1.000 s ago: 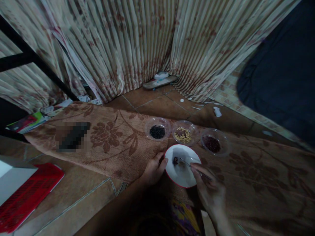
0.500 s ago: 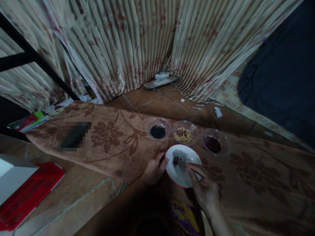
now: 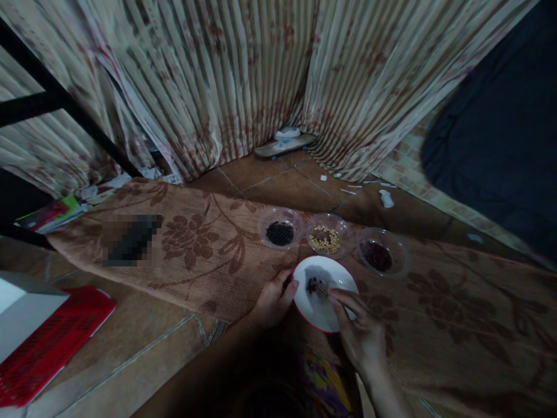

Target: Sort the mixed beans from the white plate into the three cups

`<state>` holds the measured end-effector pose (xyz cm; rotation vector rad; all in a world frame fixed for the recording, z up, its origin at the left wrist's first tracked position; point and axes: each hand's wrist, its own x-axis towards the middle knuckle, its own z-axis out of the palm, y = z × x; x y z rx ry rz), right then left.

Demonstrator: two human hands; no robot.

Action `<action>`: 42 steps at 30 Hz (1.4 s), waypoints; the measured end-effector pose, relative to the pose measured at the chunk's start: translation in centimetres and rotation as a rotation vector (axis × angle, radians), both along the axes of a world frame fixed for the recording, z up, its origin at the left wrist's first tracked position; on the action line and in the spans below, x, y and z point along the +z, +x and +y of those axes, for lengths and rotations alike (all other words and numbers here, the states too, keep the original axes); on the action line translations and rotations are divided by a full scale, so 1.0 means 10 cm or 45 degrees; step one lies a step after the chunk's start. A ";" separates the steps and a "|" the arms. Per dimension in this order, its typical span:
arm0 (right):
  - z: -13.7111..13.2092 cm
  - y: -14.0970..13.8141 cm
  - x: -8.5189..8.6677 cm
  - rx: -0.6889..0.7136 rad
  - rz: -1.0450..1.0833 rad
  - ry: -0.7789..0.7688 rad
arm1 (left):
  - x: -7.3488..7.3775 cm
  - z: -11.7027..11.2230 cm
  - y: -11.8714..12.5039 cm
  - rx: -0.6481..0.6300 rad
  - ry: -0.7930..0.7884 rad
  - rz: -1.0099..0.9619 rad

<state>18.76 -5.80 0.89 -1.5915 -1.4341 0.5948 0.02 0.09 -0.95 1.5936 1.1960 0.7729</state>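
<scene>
A white bowl [image 3: 308, 316] with a red rim stands on the cloth before me. My left hand [image 3: 275, 297] grips its left rim, thumb on the edge. My right hand [image 3: 360, 331] is closed around a slim metal tool [image 3: 322, 289] that looks like tweezers. Its tip is down in the bowl, touching or close beside a few small dark beans [image 3: 314, 285]. Behind the bowl stand three clear plastic bowls: one with black beans [image 3: 279, 233], one with yellow soybeans [image 3: 324, 239], and one with dark red beans [image 3: 376, 256].
A brown flowered cloth [image 3: 191, 267] covers the long surface, with a blurred dark object [image 3: 133, 241] at left. A red basket [image 3: 73, 331] and a white box [image 3: 26, 313] are at lower left. Beyond are striped curtains [image 3: 243, 75] and a skateboard [image 3: 285, 146].
The dark beans in the bowl look slightly more spread out around the tool's tip. Both hands keep almost the same place; the view has shifted a touch.
</scene>
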 end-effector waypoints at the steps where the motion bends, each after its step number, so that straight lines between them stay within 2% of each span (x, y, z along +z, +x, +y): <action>1: 0.00 0.00 0.00 0.007 -0.003 0.003 | 0.00 0.00 0.00 -0.002 -0.002 0.000; 13: -0.04 0.02 0.03 0.030 0.032 0.008 | 0.02 0.00 0.00 0.010 -0.002 0.003; 25: -0.05 0.02 -0.04 -0.025 0.055 0.011 | 0.01 0.01 -0.01 0.001 -0.020 0.035; 35: -0.12 0.06 0.11 -0.046 0.014 -0.036 | 0.02 0.00 0.00 0.014 -0.028 0.017; 42: -0.10 0.05 0.02 -0.008 -0.002 -0.030 | 0.03 0.00 0.00 0.025 -0.029 0.012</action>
